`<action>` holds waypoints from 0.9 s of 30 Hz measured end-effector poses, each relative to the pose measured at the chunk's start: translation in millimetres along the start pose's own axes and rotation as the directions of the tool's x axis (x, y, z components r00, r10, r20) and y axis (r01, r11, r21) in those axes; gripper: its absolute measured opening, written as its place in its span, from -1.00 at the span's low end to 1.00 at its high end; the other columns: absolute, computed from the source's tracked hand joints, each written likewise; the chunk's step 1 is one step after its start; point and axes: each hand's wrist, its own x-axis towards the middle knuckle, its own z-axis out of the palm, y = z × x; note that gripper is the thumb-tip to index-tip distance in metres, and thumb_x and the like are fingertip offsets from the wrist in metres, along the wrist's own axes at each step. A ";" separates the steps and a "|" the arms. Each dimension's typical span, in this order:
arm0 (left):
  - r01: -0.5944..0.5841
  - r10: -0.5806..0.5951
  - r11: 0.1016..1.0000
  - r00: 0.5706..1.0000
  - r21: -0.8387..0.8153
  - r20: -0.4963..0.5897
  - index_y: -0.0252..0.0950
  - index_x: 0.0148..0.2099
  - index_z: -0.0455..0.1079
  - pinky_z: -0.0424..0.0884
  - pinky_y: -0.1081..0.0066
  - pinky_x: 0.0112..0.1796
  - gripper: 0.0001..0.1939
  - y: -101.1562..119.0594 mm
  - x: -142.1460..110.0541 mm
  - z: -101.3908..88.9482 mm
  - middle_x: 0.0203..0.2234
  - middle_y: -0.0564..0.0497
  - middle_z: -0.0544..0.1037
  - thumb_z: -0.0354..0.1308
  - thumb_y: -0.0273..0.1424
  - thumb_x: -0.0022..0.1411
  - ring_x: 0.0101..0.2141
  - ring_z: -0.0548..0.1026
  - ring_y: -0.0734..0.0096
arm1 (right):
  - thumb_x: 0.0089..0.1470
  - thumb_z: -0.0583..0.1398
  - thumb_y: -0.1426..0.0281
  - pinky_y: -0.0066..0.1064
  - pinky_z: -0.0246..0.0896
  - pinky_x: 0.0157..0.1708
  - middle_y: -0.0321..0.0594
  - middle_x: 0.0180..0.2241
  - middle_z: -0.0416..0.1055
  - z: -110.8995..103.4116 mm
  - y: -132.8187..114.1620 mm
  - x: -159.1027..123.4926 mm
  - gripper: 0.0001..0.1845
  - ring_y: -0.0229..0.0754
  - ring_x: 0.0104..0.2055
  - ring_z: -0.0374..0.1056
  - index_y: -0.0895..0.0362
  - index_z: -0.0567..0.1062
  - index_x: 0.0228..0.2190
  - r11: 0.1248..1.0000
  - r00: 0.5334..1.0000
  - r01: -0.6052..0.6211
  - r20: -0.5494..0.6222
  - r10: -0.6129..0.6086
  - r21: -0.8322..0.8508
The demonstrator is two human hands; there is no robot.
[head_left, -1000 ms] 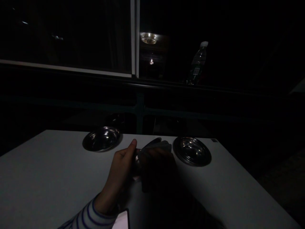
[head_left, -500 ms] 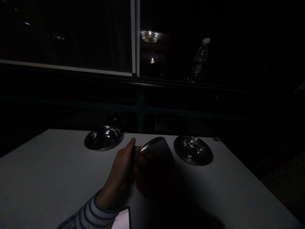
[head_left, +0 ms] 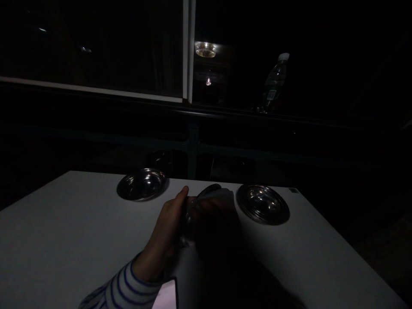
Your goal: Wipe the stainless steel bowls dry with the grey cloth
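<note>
My left hand (head_left: 169, 221), in a striped sleeve, is closed on the near side of a shiny metal dish (head_left: 206, 191) that is tilted above the table. My right hand (head_left: 214, 210) lies in deep shadow against the dish, its fingers bent and barely visible. Beside those fingers a thin pale cloth (head_left: 225, 194) shows at the dish's far right side. Most of the dish is hidden by my hands and the dark.
Metal dishes stand on the white table (head_left: 80, 231): one at the back left (head_left: 141, 184), another at the back right (head_left: 264, 204). A lit phone (head_left: 165, 295) is at the near edge. Behind the table, a plastic bottle (head_left: 275, 81) stands on the ledge by the window frame (head_left: 188, 51).
My right hand and the cloth have shifted slightly right and up along the dish. The dish has turned a little in my left hand. The whole view has shifted slightly.
</note>
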 end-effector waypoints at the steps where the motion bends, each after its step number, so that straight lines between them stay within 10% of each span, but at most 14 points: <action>1: 0.009 -0.009 0.999 1.000 -0.031 -0.002 -0.35 -0.54 0.40 0.25 0.48 -0.55 -0.56 0.4 0.1 -0.3 -0.69 0.04 0.42 0.11 -0.03 0.03 -0.64 0.34 0.47 | 0.09 0.11 0.36 -0.12 0.06 -0.01 -0.16 -0.10 0.41 3.0 -4.4 -2.6 -0.69 -0.06 -0.02 0.22 0.17 0.41 -0.11 0.999 0.999 0.042 -0.006 -0.042 0.004; 15: 0.037 -0.029 0.990 0.998 -0.139 0.058 -0.37 -0.53 0.39 0.21 0.56 -0.63 -0.70 -1.4 -2.2 0.7 -0.73 0.05 0.44 0.21 -0.21 0.02 -0.70 0.34 0.55 | 0.09 0.11 0.29 -0.13 0.05 0.04 -0.13 -0.05 0.36 16.2 6.2 -8.9 -0.60 -0.06 0.05 0.17 0.12 0.36 -0.03 1.000 1.000 0.028 -0.011 -0.028 0.012; 21: 0.006 -0.018 0.961 0.999 -0.275 -0.042 -0.39 -0.44 0.47 0.36 0.52 -0.50 -0.79 2.6 0.6 0.4 -0.57 -0.02 0.55 0.22 -0.31 0.04 -0.54 0.47 0.46 | 0.16 0.05 0.39 -0.13 0.05 0.07 -0.22 -0.14 0.43 20.9 2.9 -16.1 -0.73 -0.13 -0.01 0.24 0.08 0.43 -0.12 0.971 0.968 0.234 -0.076 -0.237 -0.050; 27: -0.016 -0.036 0.908 0.993 -0.418 -0.116 -0.39 -0.47 0.47 0.34 0.53 -0.54 -0.83 3.8 -2.3 3.2 -0.62 0.01 0.52 0.23 -0.36 0.02 -0.60 0.42 0.52 | 0.10 0.12 0.37 -0.16 0.14 0.02 -0.07 -0.07 0.38 18.2 0.8 -10.6 -0.63 -0.06 0.06 0.20 0.22 0.37 -0.04 0.999 0.993 0.018 -0.114 -0.012 0.048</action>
